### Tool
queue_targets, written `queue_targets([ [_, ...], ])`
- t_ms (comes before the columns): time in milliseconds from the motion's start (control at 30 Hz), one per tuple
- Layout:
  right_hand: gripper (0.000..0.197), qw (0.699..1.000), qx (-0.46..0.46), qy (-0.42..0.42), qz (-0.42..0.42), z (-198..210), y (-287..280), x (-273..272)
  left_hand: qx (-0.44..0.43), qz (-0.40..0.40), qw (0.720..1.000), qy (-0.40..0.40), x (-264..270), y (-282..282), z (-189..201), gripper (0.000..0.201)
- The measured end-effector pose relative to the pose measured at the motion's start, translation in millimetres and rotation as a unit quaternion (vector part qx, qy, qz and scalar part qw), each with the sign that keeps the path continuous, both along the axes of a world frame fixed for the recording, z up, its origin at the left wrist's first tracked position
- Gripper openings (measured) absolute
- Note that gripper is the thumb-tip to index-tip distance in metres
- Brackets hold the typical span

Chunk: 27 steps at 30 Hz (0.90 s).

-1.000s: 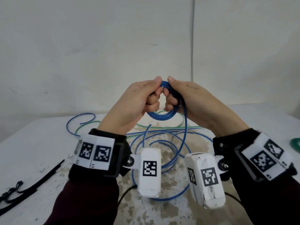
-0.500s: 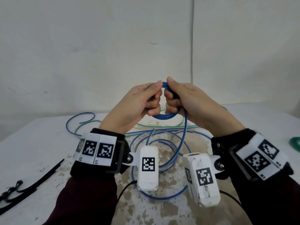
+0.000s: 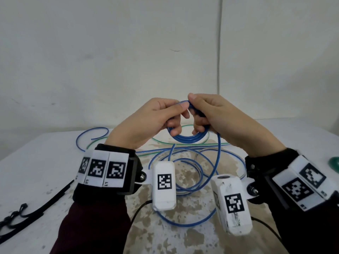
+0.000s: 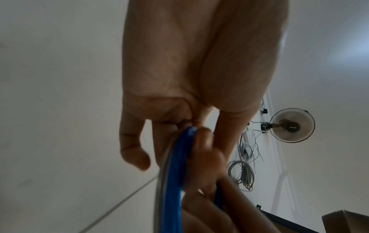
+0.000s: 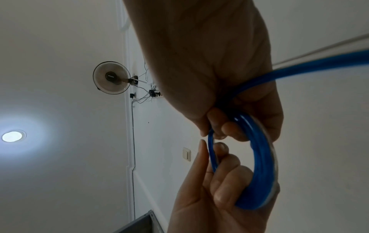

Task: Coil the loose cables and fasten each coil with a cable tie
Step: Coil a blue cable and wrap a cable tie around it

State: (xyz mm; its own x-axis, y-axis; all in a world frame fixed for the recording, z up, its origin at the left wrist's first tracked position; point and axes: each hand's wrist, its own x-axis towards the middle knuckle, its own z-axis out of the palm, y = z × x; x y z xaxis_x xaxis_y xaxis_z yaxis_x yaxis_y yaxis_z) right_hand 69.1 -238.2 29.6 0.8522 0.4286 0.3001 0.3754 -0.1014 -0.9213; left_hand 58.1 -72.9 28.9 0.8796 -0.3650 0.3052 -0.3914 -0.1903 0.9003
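A small coil of blue cable (image 3: 189,139) (image 5: 259,159) (image 4: 175,173) hangs in the air above the table, held between both hands. My left hand (image 3: 165,116) grips its left side with curled fingers and the thumb on top. My right hand (image 3: 203,114) grips the right side, fingers hooked through the ring. From the right hand the loose blue cable (image 3: 219,154) drops to the table and runs on in wide loops (image 3: 185,222). A green cable (image 3: 183,143) lies on the table behind the coil. Black cable ties (image 3: 27,211) lie at the near left.
The white table (image 3: 45,162) has a worn, blotchy patch in the middle under the loops. A green object (image 3: 334,163) sits at the right edge. A plain wall stands close behind the table.
Both hands have lifted a little and drawn slightly apart, so the coil opens wider between them. The loose loops on the table have shifted slightly.
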Motion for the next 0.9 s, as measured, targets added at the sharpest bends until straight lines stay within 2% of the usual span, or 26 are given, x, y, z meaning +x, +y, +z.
queue_targets([
  [133, 0.037, 0.999, 0.028, 0.018, -0.020, -1, 5, 2, 0.022, 0.030, 0.998, -0.052, -1, 2, 1, 0.027],
  [200, 0.038, 0.998, 0.046, 0.028, -0.033, 0, 3, 3, 0.003, 0.054, 0.996, -0.077, 0, 0, 2, 0.027],
  [333, 0.039, 0.998, 0.058, -0.005, -0.025, 1, -5, 4, -0.066, 0.079, 0.989, -0.104, 2, -4, 2, 0.028],
  [433, 0.041, 0.997, 0.076, 0.017, 0.022, 2, -8, 5, -0.104, 0.082, 0.985, -0.107, 4, -7, 1, 0.029],
  [533, 0.040, 0.993, 0.100, 0.036, 0.042, 3, -10, 6, -0.129, 0.044, 0.988, -0.074, 3, -12, -2, 0.029],
  [633, 0.038, 0.999, 0.047, -0.010, -0.001, 3, -12, 6, -0.115, 0.021, 0.992, -0.051, 2, -14, -2, 0.024],
  [767, 0.037, 0.997, -0.039, -0.060, -0.034, 4, -11, 3, -0.027, 0.044, 0.996, -0.079, -1, -12, -1, 0.011],
  [900, 0.028, 0.991, -0.077, -0.084, -0.064, 4, -10, 1, -0.019, 0.044, 0.994, -0.095, -4, -17, 0, 0.017],
])
